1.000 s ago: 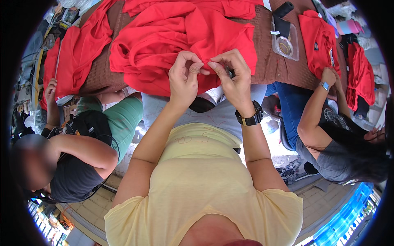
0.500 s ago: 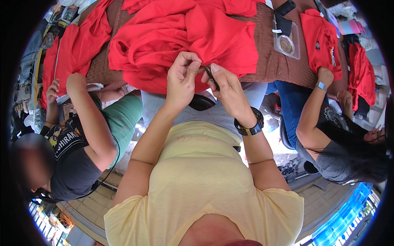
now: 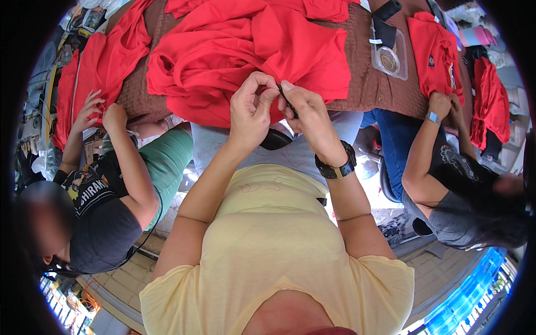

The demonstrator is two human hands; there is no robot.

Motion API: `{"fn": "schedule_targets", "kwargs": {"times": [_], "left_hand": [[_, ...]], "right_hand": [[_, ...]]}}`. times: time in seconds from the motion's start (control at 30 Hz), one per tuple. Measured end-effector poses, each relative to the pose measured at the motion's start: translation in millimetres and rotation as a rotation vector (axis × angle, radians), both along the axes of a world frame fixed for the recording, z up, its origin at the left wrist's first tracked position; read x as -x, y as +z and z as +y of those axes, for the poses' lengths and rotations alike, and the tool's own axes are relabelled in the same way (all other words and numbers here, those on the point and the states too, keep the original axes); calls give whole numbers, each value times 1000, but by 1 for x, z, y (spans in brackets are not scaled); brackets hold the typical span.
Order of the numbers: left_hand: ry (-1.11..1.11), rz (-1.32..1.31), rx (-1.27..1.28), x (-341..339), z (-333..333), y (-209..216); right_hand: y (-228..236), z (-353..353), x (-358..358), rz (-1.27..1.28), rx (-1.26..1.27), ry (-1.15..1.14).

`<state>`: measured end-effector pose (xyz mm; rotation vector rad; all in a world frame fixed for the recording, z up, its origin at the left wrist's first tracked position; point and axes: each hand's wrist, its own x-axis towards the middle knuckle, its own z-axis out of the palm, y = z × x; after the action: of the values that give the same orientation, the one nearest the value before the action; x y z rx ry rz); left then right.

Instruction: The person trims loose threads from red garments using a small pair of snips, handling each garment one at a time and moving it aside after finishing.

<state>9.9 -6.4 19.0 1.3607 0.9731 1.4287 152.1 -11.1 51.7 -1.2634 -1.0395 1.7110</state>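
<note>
A large heap of red fabric garment (image 3: 215, 61) lies bunched on the table in front of me, its near edge hanging toward my lap. My left hand (image 3: 248, 111) is closed in a pinch at that near edge, thumb against forefinger. What sits between those fingertips is too small to make out. Close beside it, my right hand (image 3: 314, 117) grips a small dark tool that looks like thread snips (image 3: 288, 105), its tip pointing up beside the left fingertips. The right fingers cover much of the tool.
A brown quilted cloth (image 3: 360, 84) covers the table. At the right stands a clear plastic tray (image 3: 402, 70) with a ring-shaped item, next to a black roll (image 3: 386, 11). People on both sides handle red garments (image 3: 438, 58). Loose red threads (image 3: 271, 187) cling to my yellow shirt.
Both my hands have shifted slightly, the left a little toward me and the right a little left. The left person's hands have moved, and the right person's hands have come together at their garment.
</note>
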Motion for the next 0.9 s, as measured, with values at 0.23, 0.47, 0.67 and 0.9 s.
{"fn": "schedule_targets", "kwargs": {"times": [0.23,0.47,0.67,0.9], "left_hand": [[-7,-222,23,3,1,-5],[-26,-151,-36,-5,1,7],[20,16,-108,6,8,-17],[72,-231,-47,-12,1,4]], "right_hand": [[11,-8,-15,120,-173,-24],[-6,14,-9,-262,-682,-138],[-8,15,-7,-249,-610,-128],[-11,15,-7,-249,-627,-181]]}}
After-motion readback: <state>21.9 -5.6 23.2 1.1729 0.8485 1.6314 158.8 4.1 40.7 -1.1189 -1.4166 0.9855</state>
